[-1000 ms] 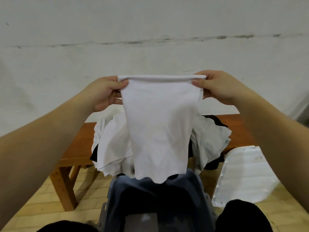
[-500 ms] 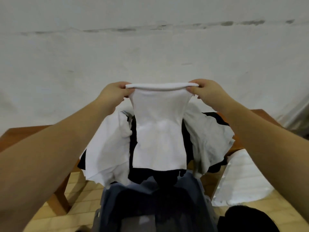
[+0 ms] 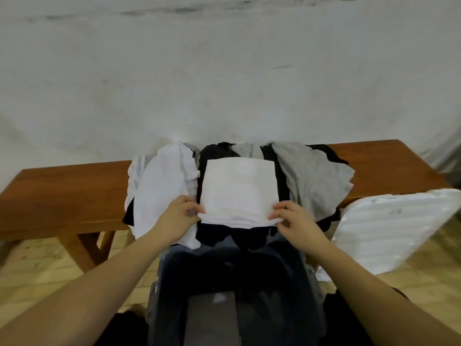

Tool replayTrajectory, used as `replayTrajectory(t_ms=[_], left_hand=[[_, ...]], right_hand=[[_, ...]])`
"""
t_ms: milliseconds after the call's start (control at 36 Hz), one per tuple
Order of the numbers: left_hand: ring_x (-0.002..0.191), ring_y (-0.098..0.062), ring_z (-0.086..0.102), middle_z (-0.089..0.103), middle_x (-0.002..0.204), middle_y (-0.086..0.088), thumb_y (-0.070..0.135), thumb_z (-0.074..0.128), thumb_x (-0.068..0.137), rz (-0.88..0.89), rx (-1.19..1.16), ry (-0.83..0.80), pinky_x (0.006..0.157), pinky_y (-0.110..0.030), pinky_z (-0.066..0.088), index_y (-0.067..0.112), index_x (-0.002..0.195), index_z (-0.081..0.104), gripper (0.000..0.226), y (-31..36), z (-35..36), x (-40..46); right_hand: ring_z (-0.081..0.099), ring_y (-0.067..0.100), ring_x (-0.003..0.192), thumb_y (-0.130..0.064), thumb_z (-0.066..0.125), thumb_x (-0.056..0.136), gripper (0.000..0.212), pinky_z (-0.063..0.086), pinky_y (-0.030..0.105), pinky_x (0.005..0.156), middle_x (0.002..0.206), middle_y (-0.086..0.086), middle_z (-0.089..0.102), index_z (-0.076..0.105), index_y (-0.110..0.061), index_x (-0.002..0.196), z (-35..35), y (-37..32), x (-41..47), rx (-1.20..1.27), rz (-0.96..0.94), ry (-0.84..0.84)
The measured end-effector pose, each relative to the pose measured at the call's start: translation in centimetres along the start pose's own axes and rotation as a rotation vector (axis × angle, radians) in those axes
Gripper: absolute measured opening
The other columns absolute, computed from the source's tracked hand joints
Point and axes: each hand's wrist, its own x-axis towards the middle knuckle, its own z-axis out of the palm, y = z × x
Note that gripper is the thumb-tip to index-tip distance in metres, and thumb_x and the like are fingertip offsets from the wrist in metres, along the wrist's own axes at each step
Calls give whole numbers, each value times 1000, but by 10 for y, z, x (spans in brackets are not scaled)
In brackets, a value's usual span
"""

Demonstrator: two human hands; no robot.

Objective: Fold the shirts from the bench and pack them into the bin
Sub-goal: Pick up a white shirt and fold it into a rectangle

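Two hands, left (image 3: pixel 178 216) and right (image 3: pixel 294 221), pinch one folded white shirt (image 3: pixel 238 191) atop one clothes pile (image 3: pixel 314 181) on one bench (image 3: pixel 62 193), above one bin (image 3: pixel 234 295).

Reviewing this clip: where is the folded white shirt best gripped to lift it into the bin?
By the two near corners of the folded white shirt, from the person's side, where the left hand and right hand already pinch it. Its stacked near edge overhangs the pile, directly above the bin.

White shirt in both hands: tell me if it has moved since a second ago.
Yes. The white shirt has come down from hanging in the air onto the clothes pile on the bench.
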Motion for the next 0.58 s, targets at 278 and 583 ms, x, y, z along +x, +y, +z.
replayTrajectory(t_ms=[278,583], left_hand=[[96,-18,61,63,103,1,47,62,88,-285,-298,90,89,-37,49,18,108,54,36,16,15,15],[87,-19,66,70,94,-7,31,71,88,-313,-465,114,64,-21,45,4,101,64,31,31,25,23]], right_hand=[[57,10,98,-32,58,98,19,45,23,89,109,-4,60,60,-20,113,22,-15,3,737,499,202],[64,20,86,-31,67,92,25,48,31,74,102,10,72,64,-11,108,22,-1,13,1050,615,65]])
